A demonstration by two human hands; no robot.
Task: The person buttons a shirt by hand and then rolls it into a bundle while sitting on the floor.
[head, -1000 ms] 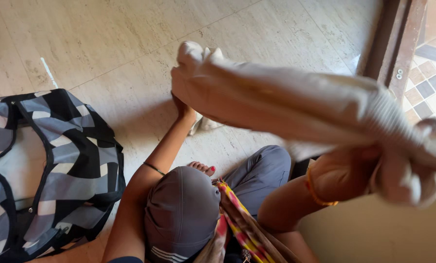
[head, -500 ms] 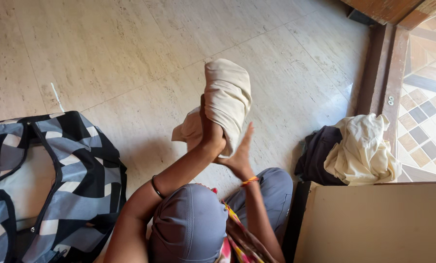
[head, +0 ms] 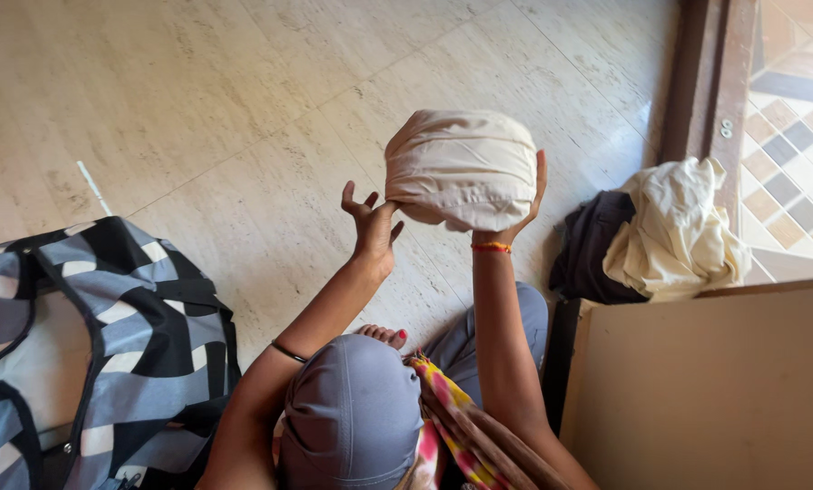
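A cream cloth rolled into a tight round bundle (head: 461, 168) is held up above the floor. My right hand (head: 518, 224) cups it from below and behind, fingers wrapped up its right side; an orange band sits on that wrist. My left hand (head: 370, 222) is just left of the bundle with fingers spread, one fingertip touching its lower left edge. Below my hands are my bent knee in grey trousers (head: 352, 408) and a bare foot (head: 384, 334).
A grey, black and white patterned bag (head: 107, 345) lies unzipped at the left on the pale stone floor. A crumpled cream garment (head: 674, 227) lies over a dark one (head: 592, 254) at the right by a wooden door frame (head: 706, 82). A beige board (head: 715, 390) fills the lower right.
The long cloth has been rolled up into a compact round bundle. My right hand has moved under it and lifted it; my left hand has let go and spread its fingers.
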